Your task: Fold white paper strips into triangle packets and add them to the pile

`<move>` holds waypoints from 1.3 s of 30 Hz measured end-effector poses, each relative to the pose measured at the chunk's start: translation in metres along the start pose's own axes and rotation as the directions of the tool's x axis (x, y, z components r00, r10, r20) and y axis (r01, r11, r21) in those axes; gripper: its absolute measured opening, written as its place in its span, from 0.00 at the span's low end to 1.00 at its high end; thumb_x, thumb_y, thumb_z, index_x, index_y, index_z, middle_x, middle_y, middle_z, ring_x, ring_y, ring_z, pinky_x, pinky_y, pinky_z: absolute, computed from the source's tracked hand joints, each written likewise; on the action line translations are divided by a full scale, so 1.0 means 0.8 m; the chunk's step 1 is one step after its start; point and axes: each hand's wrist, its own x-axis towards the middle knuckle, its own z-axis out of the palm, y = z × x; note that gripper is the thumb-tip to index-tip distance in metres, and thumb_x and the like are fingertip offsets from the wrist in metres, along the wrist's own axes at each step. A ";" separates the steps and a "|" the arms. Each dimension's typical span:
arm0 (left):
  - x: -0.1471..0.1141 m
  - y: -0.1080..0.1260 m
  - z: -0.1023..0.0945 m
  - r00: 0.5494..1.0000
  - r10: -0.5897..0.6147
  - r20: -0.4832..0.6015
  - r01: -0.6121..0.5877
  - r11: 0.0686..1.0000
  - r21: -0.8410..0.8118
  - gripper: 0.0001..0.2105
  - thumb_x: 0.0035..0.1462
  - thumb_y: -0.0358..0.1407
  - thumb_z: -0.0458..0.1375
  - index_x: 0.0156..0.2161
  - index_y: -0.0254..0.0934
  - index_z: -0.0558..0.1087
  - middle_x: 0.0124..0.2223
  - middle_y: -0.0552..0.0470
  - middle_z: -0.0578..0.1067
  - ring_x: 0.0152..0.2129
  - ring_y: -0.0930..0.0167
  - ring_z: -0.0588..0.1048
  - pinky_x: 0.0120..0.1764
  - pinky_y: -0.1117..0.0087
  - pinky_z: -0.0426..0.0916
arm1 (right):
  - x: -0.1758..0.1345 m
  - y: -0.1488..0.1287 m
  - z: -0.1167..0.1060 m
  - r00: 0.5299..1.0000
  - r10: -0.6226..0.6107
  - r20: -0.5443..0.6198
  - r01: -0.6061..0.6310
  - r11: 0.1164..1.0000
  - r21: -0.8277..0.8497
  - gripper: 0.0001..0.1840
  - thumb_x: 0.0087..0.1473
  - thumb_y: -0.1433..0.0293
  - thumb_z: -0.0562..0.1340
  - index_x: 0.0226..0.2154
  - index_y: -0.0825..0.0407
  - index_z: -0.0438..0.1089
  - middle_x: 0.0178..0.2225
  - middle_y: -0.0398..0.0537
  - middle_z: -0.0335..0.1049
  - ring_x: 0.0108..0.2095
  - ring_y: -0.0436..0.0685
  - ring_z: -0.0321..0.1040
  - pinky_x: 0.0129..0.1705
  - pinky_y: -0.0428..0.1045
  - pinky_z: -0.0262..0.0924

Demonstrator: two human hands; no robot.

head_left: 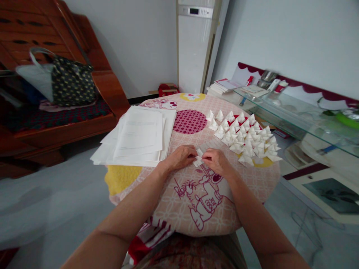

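Between my two hands a small piece of folded white paper (198, 161) lies low over the table. My left hand (183, 156) pinches its left side, fingers closed. My right hand (217, 160) grips its right side, also with fingers pressed together. Parts of the paper are hidden under the fingertips. Beyond and to the right of my right hand stand several pointed folded-paper pieces (246, 136) in close rows. A stack of white paper sheets (138, 134), some with faint print, rests to the left of my left hand.
A patterned cloth (190, 121) covers the round table. At the right a glass-topped cabinet (308, 127) carries cups, papers and other items. A wooden bench (106, 89) with a dark patterned bag (73, 82) is at the left. A tall white appliance (193, 48) stands behind.
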 end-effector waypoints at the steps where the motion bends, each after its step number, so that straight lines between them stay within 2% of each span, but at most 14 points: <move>1: 0.001 -0.001 0.001 1.000 -0.007 -0.007 0.007 1.000 -0.003 0.08 0.61 0.28 0.58 0.36 0.34 0.80 0.36 0.48 0.77 0.32 0.71 0.74 0.38 0.71 0.65 | 0.000 0.000 -0.001 1.000 0.010 0.009 -0.010 1.000 0.005 0.09 0.55 0.77 0.64 0.25 0.53 0.78 0.28 0.47 0.72 0.29 0.53 0.66 0.34 0.48 0.55; 10: 0.014 -0.003 0.009 0.983 -0.148 -0.108 0.150 0.989 0.010 0.05 0.57 0.28 0.60 0.31 0.35 0.78 0.32 0.50 0.76 0.30 0.69 0.73 0.37 0.70 0.64 | 0.004 0.001 -0.003 0.987 0.160 -0.017 -0.160 0.987 0.021 0.09 0.53 0.73 0.65 0.24 0.51 0.79 0.25 0.47 0.75 0.27 0.55 0.66 0.32 0.49 0.53; 19: 0.024 0.000 0.013 0.956 -0.271 -0.115 0.288 0.940 0.185 0.08 0.61 0.34 0.59 0.33 0.34 0.78 0.35 0.49 0.78 0.33 0.68 0.73 0.39 0.69 0.66 | 0.014 0.001 -0.008 0.946 0.322 0.026 -0.322 0.946 0.017 0.11 0.55 0.70 0.67 0.22 0.53 0.75 0.18 0.41 0.66 0.23 0.50 0.59 0.27 0.47 0.48; 25: 0.028 0.008 0.017 0.922 -0.363 -0.135 0.386 0.887 0.253 0.08 0.62 0.35 0.60 0.39 0.34 0.80 0.40 0.46 0.79 0.36 0.67 0.75 0.42 0.68 0.67 | 0.016 0.003 -0.013 0.894 0.431 0.125 -0.446 0.883 0.146 0.08 0.54 0.71 0.67 0.24 0.54 0.75 0.18 0.40 0.66 0.21 0.49 0.62 0.25 0.45 0.51; 31: 0.031 0.014 0.018 0.904 -0.409 -0.122 0.427 0.860 0.278 0.09 0.63 0.35 0.59 0.40 0.33 0.80 0.41 0.45 0.80 0.37 0.66 0.76 0.43 0.68 0.68 | 0.015 0.001 -0.019 0.816 0.548 0.185 -0.579 0.771 0.266 0.07 0.55 0.75 0.65 0.26 0.54 0.76 0.18 0.41 0.69 0.17 0.48 0.62 0.21 0.44 0.52; 33: 0.031 0.014 0.018 0.902 -0.413 -0.125 0.432 0.858 0.279 0.09 0.63 0.35 0.60 0.40 0.33 0.80 0.41 0.45 0.80 0.37 0.66 0.76 0.43 0.68 0.68 | 0.015 0.001 -0.019 0.806 0.561 0.190 -0.592 0.756 0.280 0.06 0.54 0.76 0.65 0.27 0.54 0.76 0.18 0.41 0.70 0.17 0.48 0.62 0.20 0.44 0.52; 39: 0.032 0.014 0.019 0.894 -0.428 -0.128 0.447 0.849 0.282 0.09 0.62 0.35 0.60 0.40 0.33 0.81 0.40 0.45 0.81 0.36 0.67 0.76 0.43 0.68 0.68 | 0.014 0.006 -0.015 0.824 0.539 0.171 -0.565 0.766 0.307 0.08 0.55 0.76 0.65 0.25 0.53 0.75 0.17 0.40 0.69 0.16 0.47 0.62 0.19 0.43 0.53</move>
